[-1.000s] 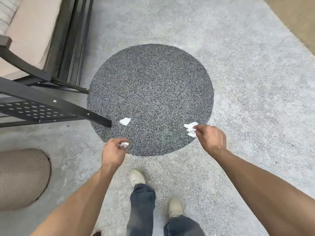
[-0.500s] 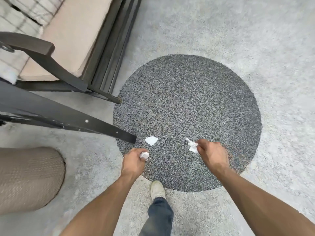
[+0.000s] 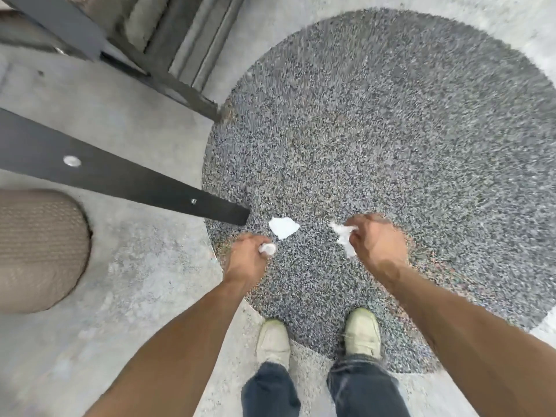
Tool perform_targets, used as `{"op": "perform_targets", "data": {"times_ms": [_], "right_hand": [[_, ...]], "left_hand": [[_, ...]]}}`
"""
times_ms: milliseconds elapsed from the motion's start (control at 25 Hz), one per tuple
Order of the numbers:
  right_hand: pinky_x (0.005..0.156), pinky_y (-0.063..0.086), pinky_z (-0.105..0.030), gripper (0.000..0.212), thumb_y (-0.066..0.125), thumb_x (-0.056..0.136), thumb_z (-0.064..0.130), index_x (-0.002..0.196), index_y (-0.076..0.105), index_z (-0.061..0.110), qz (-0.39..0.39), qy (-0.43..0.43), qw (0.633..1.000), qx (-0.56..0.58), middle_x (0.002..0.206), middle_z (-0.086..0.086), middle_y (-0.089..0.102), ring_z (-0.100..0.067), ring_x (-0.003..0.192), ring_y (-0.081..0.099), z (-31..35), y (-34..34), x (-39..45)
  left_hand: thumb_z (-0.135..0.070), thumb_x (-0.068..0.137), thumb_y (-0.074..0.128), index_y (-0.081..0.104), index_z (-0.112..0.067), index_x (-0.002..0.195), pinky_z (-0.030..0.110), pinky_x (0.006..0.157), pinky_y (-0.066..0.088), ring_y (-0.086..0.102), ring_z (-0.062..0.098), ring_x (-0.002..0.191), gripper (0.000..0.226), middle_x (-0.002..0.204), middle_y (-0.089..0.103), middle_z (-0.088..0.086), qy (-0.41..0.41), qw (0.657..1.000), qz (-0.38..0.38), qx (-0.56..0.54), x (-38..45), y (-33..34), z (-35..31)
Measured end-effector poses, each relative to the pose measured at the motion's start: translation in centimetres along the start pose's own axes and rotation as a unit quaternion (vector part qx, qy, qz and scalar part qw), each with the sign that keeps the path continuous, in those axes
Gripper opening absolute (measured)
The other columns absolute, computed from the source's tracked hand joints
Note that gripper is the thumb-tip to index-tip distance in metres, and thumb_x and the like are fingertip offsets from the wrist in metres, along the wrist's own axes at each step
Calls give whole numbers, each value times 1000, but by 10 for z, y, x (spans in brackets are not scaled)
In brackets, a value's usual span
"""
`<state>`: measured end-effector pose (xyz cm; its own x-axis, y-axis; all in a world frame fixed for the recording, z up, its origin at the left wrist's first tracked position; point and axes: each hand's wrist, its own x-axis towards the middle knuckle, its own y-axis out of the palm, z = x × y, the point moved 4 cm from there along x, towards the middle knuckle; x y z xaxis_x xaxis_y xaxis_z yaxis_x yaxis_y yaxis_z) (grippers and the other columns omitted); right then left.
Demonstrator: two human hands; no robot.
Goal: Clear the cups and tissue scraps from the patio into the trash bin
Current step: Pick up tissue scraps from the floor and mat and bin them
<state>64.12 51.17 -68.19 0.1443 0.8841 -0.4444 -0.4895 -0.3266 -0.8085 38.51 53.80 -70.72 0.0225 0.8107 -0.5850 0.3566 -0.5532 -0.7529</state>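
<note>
Both hands loaded with tissue, 1 scrap left on the mat.

Far to the left of my left hand sits a woven tan pouf [image 3: 39,251]; a dark metal furniture bar [image 3: 120,176] runs in from that side and ends just short of the loose scrap. My left hand [image 3: 246,260] is fisted around a small balled tissue [image 3: 267,248], kept tight, I judge, so it stays put while I go for more. Just above and to the right of that fist, 1 flat tissue scrap [image 3: 283,227] lies on the round speckled mat [image 3: 391,145], untouched. My right hand [image 3: 376,245] pinches a crumpled tissue wad [image 3: 343,237] in curled fingers. Cups and trash bin: not in view. I judge the left hand nearest the last scrap.
</note>
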Motion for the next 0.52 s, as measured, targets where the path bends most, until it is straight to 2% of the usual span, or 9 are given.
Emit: {"op": "perform_targets", "data": {"times_ms": [80, 120, 160, 240, 320, 360, 480, 520], "right_hand": [[61, 54, -30, 27, 49, 95, 16, 121, 59, 19, 19, 13, 1000, 21, 104, -4, 62, -18, 74, 61, -18, 44, 23], [57, 53, -26, 27, 50, 95, 13, 121, 59, 16, 28, 24, 998, 57, 104, -3, 62, -13, 70, 59, -25, 65, 32], [57, 54, -24, 26, 52, 95, 11, 120, 60, 15, 38, 27, 995, 85, 106, -4, 63, -10, 72, 59, -30, 89, 42], [61, 55, -22, 23, 53, 94, 10, 114, 63, 17, 45, 25, 992, 113, 108, -3, 65, -10, 77, 62, -37, 129, 61], [55, 53, -19, 22, 54, 95, 13, 112, 63, 22, 73, 12, 991, 112, 102, -2, 67, -10, 74, 65, -41, 163, 79], [57, 54, -24, 22, 53, 95, 15, 114, 62, 22, 80, 9, 992, 102, 99, -3, 67, -14, 75, 66, -42, 178, 91], [75, 53, -41, 26, 49, 96, 23, 119, 60, 19, 48, -10, 999, 24, 105, -8, 67, -29, 91, 64, -49, 208, 119], [73, 53, -39, 27, 48, 96, 23, 121, 59, 19, 44, -14, 999, 15, 104, -8, 66, -28, 89, 64, -51, 216, 127]], "left_hand": [[-7, 90, 60, 62, -26, 123, 21, 90, 50, 56, 7, 93, 38, 129, 51, -4, -16, 999, 14, -33, 29, 44, 11], [-5, 89, 60, 61, -26, 124, 25, 87, 54, 57, 8, 92, 41, 130, 48, -5, -20, 999, 19, -44, 41, 65, 16], [-5, 89, 60, 60, -25, 125, 24, 83, 56, 56, 6, 88, 41, 130, 45, -6, -21, 998, 25, -45, 53, 86, 21], [-6, 89, 60, 58, -27, 126, 14, 75, 53, 50, 0, 80, 42, 130, 42, -9, -17, 999, 30, -39, 74, 118, 32], [-5, 89, 59, 54, -28, 131, 12, 74, 52, 49, -2, 81, 48, 137, 37, -10, -20, 999, 30, -38, 99, 142, 44], [-3, 89, 58, 50, -29, 135, 13, 72, 54, 51, -1, 84, 54, 142, 33, -10, -21, 999, 32, -37, 114, 153, 49], [2, 85, 59, 32, -35, 146, 7, 53, 48, 47, 0, 92, 76, 156, 13, -8, 2, 999, 33, -30, 151, 176, 53], [5, 84, 58, 27, -38, 148, 8, 51, 49, 48, 2, 93, 84, 156, 6, -10, 15, 999, 29, -26, 159, 182, 52]]}}
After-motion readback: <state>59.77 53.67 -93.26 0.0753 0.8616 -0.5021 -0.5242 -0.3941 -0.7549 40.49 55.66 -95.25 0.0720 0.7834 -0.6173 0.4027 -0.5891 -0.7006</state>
